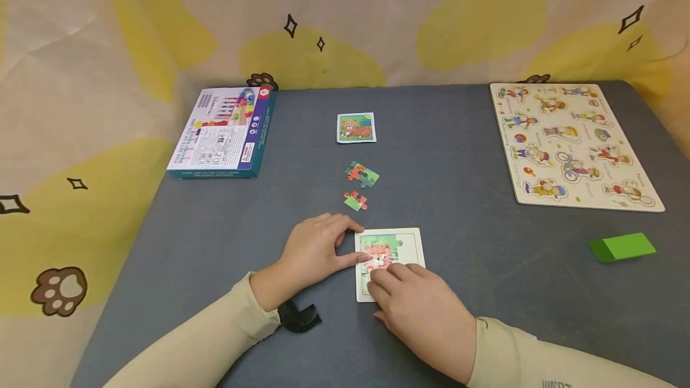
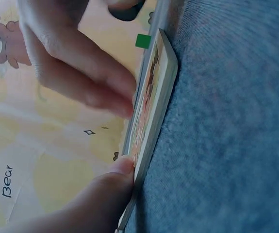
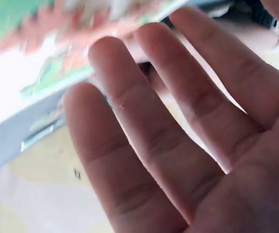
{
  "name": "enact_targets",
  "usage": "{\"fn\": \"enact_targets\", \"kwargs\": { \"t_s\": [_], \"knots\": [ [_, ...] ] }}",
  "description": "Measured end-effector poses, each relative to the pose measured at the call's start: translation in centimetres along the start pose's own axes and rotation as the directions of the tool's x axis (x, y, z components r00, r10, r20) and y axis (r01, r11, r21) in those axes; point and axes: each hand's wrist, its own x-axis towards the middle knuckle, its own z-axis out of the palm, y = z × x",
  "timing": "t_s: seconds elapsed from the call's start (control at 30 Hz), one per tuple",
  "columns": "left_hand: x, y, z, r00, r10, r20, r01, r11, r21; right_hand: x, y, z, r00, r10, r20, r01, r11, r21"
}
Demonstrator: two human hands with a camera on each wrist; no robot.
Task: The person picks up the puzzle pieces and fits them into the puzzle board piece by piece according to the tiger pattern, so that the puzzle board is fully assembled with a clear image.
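Note:
A small white-bordered jigsaw board lies on the table, partly filled with pieces showing a pinkish animal face on green. My left hand is at its left side: the thumb presses on the picture and a finger touches the top left corner. Over the lower part of the board is my right hand, its fingertips on the picture. Four of its fingers extend nearly straight in the right wrist view. What lies under the right fingertips is hidden.
Loose puzzle pieces and another loose piece lie beyond the board. Farther back is a tiger picture card. A boxed toy stands at left; a figure puzzle board and green block lie at right.

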Motion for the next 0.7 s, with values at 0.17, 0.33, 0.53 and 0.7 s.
{"fn": "enact_targets", "kwargs": {
  "t_s": [0.17, 0.33, 0.53, 0.7],
  "knots": [
    [0.0, 0.0, 0.0, 1.0, -0.001, 0.006, 0.001, 1.0, -0.002, -0.6, 0.8, -1.0, 0.996, 0.065, 0.057, -0.06, 0.995, -0.076],
    [0.0, 0.0, -0.1, 1.0, 0.0, 0.009, 0.0, 1.0, 0.003, -1.1, 0.8, -1.2, 0.984, 0.086, 0.158, -0.066, 0.99, -0.125],
    [0.1, 0.0, -0.2, 1.0, 0.004, 0.008, -0.004, 1.0, 0.003, -0.9, 1.2, -1.4, 0.986, 0.073, 0.147, -0.052, 0.989, -0.141],
    [0.1, -0.1, 0.0, 1.0, 0.001, 0.011, -0.001, 1.0, -0.009, 0.0, 2.4, -1.7, 0.997, 0.072, 0.019, -0.071, 0.996, -0.051]
  ]
}}
